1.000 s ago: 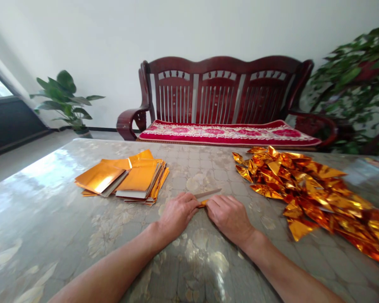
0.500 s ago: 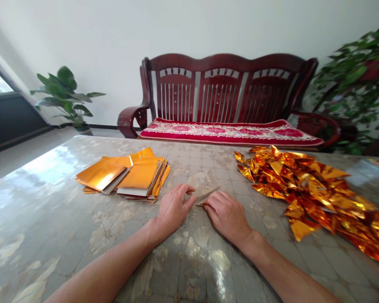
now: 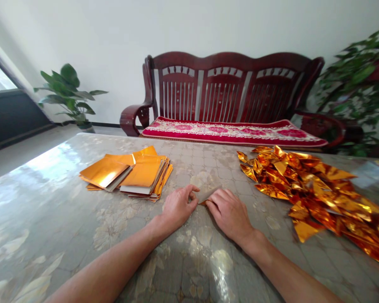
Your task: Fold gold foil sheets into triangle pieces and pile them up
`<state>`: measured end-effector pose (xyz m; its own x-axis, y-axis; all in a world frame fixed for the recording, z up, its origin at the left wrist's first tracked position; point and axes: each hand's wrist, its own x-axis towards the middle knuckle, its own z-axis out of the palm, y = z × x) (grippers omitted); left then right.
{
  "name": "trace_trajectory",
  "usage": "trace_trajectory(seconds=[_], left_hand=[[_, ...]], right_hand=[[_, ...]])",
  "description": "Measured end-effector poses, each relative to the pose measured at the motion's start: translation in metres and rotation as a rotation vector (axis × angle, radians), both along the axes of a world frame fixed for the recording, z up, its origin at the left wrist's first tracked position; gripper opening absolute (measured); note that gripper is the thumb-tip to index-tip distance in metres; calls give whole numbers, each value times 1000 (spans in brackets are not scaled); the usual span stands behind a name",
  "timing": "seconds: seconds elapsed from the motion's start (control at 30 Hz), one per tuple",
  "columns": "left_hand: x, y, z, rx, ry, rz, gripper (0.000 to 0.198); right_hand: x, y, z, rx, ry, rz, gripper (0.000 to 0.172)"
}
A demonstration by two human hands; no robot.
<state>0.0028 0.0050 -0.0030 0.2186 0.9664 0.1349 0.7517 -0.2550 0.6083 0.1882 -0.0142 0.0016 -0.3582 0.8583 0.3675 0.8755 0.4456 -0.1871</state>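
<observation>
Left hand point(image 3: 177, 206) and right hand point(image 3: 229, 212), fingers curled, pinch a folded foil sheet point(image 3: 209, 194) flat on the table point(image 3: 50, 219).

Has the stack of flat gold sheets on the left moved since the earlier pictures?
No. The stack of gold sheets lies at the same spot on the table; the bench shifts slightly right with it, so only the camera moved.

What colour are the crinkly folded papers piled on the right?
The pile of folded foil papers is shiny gold-orange; head view shows it.
</observation>
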Motion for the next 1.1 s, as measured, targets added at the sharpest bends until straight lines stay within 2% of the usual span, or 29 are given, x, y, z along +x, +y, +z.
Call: trace_trajectory(seconds=[0.37, 0.73, 0.83, 0.93, 1.0, 1.1], left_hand=[[1, -1, 0, -1, -12, 14, 29], [0, 0, -3, -1, -26, 15, 30], [-1, -1, -5, 63, -25, 14, 30], [-2, -8, -8, 225, -34, -5, 31], [-1, -14, -10, 317, -45, -69, 33], [2, -21, -12, 308, -29, -169, 43]], right_hand=[[-4, 5, -3, -30, 27, -65, 18], [-3, 5, -4, -76, 103, -55, 16], [-3, 5, -4, -83, 95, -61, 16], [-2, 5, -5, -93, 95, -57, 16], [-1, 4, -5, -92, 96, -48, 16], [-1, 3, -5, -87, 98, -51, 15]])
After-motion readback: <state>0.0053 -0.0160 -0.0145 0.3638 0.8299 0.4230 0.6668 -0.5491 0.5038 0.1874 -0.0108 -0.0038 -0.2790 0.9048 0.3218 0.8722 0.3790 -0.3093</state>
